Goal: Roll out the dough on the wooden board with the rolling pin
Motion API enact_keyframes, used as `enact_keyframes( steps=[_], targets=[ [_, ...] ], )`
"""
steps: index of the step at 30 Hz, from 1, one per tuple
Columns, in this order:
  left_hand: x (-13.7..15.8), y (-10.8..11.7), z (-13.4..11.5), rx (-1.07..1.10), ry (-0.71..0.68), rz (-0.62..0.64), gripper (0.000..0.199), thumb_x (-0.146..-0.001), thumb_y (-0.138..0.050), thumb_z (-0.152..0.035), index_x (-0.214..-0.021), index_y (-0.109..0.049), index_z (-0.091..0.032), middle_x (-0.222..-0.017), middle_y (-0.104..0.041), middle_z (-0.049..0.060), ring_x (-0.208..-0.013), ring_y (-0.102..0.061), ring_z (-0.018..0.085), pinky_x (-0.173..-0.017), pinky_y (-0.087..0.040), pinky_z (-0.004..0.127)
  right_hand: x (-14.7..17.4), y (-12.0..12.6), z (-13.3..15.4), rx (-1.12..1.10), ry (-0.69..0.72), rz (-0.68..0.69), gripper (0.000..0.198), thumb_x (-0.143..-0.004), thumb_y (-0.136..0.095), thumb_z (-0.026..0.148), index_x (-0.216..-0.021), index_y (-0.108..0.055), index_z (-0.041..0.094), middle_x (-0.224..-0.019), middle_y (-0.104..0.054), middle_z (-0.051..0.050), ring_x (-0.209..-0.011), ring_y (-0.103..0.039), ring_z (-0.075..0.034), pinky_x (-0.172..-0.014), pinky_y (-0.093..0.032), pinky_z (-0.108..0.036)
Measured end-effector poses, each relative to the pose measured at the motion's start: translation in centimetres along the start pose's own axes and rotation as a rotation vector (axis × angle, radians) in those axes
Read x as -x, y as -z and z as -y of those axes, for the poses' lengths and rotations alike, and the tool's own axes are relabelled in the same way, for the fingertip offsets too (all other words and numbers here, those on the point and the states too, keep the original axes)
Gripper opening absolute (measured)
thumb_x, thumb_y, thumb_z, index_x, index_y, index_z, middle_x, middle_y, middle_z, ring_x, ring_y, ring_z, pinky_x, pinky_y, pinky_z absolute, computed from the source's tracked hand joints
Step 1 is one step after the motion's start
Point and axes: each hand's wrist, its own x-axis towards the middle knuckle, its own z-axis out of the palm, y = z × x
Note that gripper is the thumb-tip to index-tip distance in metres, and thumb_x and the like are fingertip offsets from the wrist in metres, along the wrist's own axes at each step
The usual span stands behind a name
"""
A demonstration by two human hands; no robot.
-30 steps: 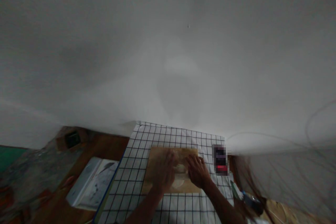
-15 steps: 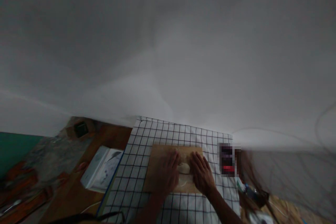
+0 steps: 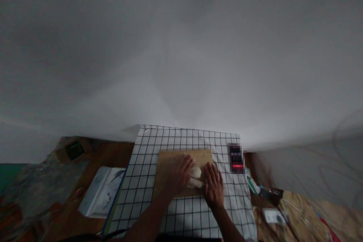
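A pale lump of dough [image 3: 195,172] lies on a wooden board [image 3: 184,153], between my two hands. A paler fold or strip shows along its near side. My left hand [image 3: 181,172] rests over the dough's left part with its fingers stretched forward, hiding some of it. On the right, my right hand [image 3: 214,183] lies with fingers extended at the board's right edge, next to the end of the dough. A dark curved rim, too small to name, shows just behind its fingertips.
Under the board spreads a white checked cloth [image 3: 141,174]. A blurred-out dark and red item [image 3: 237,159] stands at its right. To the left is a white box [image 3: 103,193]; to the right, a white device [image 3: 273,216] and cords. A pale wall [image 3: 181,64] rises behind.
The view has shifted a little. The dough looks bunched differently, with a fold now along its near side. My right hand sits nearer the board's right edge.
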Motion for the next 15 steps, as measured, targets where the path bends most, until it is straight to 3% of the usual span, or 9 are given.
enact_keyframes(
  steps=[7,15],
  targets=[
    [1.6,-0.1,-0.6,-0.012,0.018,-0.045,0.064,-0.095,-0.04,-0.023,-0.158,-0.033,-0.021,-0.162,-0.038,0.006,-0.15,-0.034,0.025,-0.123,-0.024,0.042,2.4,-0.2,1.6,0.022,-0.092,0.066,0.061,-0.104,-0.033,0.034,-0.163,-0.015,0.029,-0.166,-0.028,-0.003,-0.155,-0.018,-0.03,-0.122,-0.02,-0.055],
    [4.6,0.7,-1.2,-0.071,-0.017,-0.143,0.063,-0.1,-0.036,-0.028,-0.161,-0.025,-0.02,-0.162,-0.039,0.006,-0.15,-0.034,0.024,-0.123,-0.024,0.041,5.4,-1.0,3.4,0.049,-0.062,-0.042,0.068,-0.102,-0.042,0.042,-0.163,-0.013,0.029,-0.162,-0.037,-0.005,-0.151,-0.029,-0.029,-0.119,-0.025,-0.053]
  ],
)
